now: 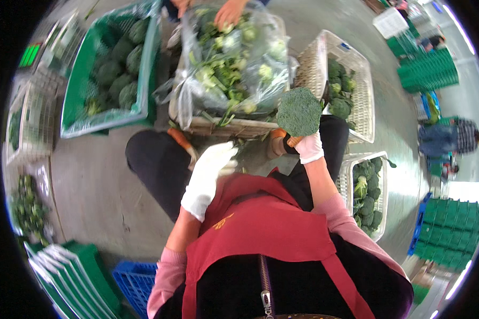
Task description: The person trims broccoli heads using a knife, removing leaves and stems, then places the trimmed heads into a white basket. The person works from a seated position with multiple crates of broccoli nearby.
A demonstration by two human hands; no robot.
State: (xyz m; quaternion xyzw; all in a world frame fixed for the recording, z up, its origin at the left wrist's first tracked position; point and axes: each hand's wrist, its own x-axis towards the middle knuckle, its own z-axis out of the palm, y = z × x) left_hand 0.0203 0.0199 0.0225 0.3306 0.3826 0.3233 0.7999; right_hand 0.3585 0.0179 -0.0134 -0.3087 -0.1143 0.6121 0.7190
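My right hand (309, 149), in a white glove, grips a green broccoli head (299, 112) from below, its crown turned up to the camera. Something orange-brown shows beside the fingers under the crown; what it is cannot be told. My left hand (209, 177), also gloved in white, is held over my lap with its fingers extended and slightly blurred. Nothing shows in it. Before my knees stands a crate (235, 127) lined with a clear plastic bag (269, 85), which holds broccoli leaves and stem trimmings (227, 77).
A green crate (149, 107) of broccoli heads stands ahead left. Two white crates (365, 99) (383, 199) with broccoli are at my right. Another person's hands (229, 14) reach into the lined crate's far side. Stacked green crates (84, 275) and a blue crate (133, 283) lie behind left.
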